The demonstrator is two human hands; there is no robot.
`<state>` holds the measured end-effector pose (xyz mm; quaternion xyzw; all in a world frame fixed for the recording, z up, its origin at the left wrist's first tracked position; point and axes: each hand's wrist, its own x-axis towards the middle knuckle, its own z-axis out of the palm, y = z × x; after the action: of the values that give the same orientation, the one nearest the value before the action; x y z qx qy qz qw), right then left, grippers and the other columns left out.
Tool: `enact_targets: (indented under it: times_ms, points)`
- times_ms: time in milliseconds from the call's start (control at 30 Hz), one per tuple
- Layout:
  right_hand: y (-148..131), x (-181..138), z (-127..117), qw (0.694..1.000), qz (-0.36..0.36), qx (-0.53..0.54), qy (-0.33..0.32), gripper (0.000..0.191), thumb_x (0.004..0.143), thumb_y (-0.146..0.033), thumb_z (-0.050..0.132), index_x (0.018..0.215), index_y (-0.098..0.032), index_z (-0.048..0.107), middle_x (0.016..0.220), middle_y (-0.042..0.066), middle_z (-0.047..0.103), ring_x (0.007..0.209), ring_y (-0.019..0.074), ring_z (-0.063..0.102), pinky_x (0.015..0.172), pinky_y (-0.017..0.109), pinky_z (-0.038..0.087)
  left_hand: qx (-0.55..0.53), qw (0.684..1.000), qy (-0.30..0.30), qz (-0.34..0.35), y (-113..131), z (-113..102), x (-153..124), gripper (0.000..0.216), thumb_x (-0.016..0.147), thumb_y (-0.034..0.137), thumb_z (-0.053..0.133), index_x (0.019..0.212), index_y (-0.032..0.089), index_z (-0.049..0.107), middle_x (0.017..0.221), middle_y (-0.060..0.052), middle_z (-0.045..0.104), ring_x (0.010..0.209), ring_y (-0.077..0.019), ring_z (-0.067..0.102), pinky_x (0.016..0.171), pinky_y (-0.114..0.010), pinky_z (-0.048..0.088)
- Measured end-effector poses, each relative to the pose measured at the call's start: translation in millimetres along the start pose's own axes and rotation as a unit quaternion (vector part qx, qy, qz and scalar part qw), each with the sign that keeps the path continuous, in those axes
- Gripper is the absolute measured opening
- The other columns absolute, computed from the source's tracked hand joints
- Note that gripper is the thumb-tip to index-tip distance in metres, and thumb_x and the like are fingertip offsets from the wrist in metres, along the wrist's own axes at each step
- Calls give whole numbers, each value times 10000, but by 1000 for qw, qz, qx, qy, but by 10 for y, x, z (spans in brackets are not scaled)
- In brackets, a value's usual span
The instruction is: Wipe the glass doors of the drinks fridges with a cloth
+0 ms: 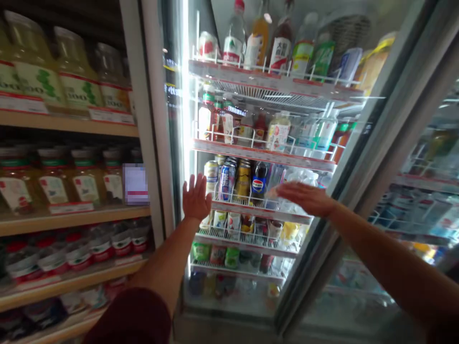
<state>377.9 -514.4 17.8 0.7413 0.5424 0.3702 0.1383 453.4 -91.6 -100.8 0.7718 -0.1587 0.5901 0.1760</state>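
In front of a lit drinks fridge, both my arms reach forward. My left hand (195,197) is raised with its fingers spread, palm toward the fridge, near the left end of the can shelf. Nothing is in it. Behind it stand pale cans, a blue can (227,181), golden cans (244,180) and a dark cola bottle (258,182) with a blue label. My right hand (304,197) is stretched flat and points left, before the right part of the same shelf, holding nothing visible. Whether either hand touches the glass I cannot tell.
Wooden shelves (71,125) on the left carry several rows of juice bottles. Wire-fronted fridge shelves (265,155) hold more bottles above and below my hands. A thick door frame (362,167) slants down the right side, with another stocked cooler (412,205) beyond it.
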Motion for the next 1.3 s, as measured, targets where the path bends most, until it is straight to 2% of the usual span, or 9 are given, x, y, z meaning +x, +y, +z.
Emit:
enact_targets:
  times_ms: [167, 300, 400, 633, 733, 833, 1067, 1167, 1300]
  points:
    - [170, 324, -14, 912, 274, -149, 266, 636, 983, -76, 368, 1585, -278, 322, 1653, 45, 315, 1568, 242, 161, 1277, 539, 241, 11, 1000, -12, 0, 13, -19, -4, 636, 994, 409, 365, 1581, 171, 309, 1615, -123, 361, 1559, -272, 168, 1286, -511, 74]
    - [-326, 331, 387, 998, -21, -9, 65, 643, 975, -68, 384, 1576, -291, 329, 1530, -15, 520, 1472, 93, 388, 1219, 304, 376, 17, 1000, -16, -1, 11, -23, -18, 634, 994, 399, 365, 1582, 169, 307, 1622, -116, 348, 1562, -270, 160, 1288, -513, 79]
    - [-188, 292, 249, 990, -126, 38, -44, 609, 995, -96, 382, 1580, -251, 315, 1472, -22, 584, 1398, 68, 487, 1165, 249, 432, 28, 1000, -9, 10, 4, -21, -26, 631, 996, 389, 361, 1582, 163, 303, 1620, -116, 349, 1563, -266, 147, 1287, -516, 81]
    - [33, 400, 95, 931, 225, -138, 250, 721, 950, -32, 414, 1600, -303, 261, 1636, 31, 348, 1558, 226, 208, 1275, 513, 263, 48, 999, -8, 19, 11, -35, -22, 627, 999, 378, 348, 1581, 149, 302, 1610, -120, 365, 1563, -257, 144, 1288, -511, 95]
    - [-240, 317, 314, 997, 8, -30, 65, 707, 967, -70, 398, 1611, -286, 201, 1561, -9, 479, 1502, 120, 338, 1245, 354, 341, 42, 999, -16, 9, 13, -34, -20, 631, 997, 388, 347, 1580, 150, 305, 1612, -121, 361, 1563, -260, 146, 1288, -517, 90]
    - [-74, 235, 171, 992, -111, 20, -63, 650, 998, -113, 375, 1609, -266, 213, 1519, -28, 535, 1432, 85, 445, 1208, 274, 384, 50, 999, 0, 15, 5, -21, -17, 624, 1004, 388, 336, 1579, 150, 307, 1611, -119, 367, 1564, -250, 136, 1290, -504, 88]
    - [75, 328, 65, 912, 278, -161, 257, 678, 992, -97, 371, 1615, -314, 216, 1657, 44, 298, 1571, 242, 149, 1279, 540, 247, 20, 999, 20, 26, -29, 6, -2, 631, 1002, 392, 361, 1586, 164, 288, 1610, -123, 368, 1565, -257, 129, 1291, -520, 76]
    - [-416, 243, 461, 988, 102, -71, 93, 647, 994, -106, 342, 1604, -300, 247, 1520, -7, 533, 1502, 127, 343, 1220, 373, 387, 9, 999, 21, 25, -32, 11, 11, 641, 995, 399, 382, 1587, 174, 284, 1618, -123, 354, 1566, -267, 129, 1290, -532, 82]
    - [-364, 130, 351, 999, -22, 2, -41, 592, 1019, -141, 376, 1576, -331, 308, 1474, -86, 575, 1409, 36, 462, 1196, 222, 370, -2, 1000, 19, 14, -29, 17, 25, 649, 977, 417, 405, 1576, 185, 314, 1607, -128, 374, 1560, -288, 169, 1282, -564, 109]
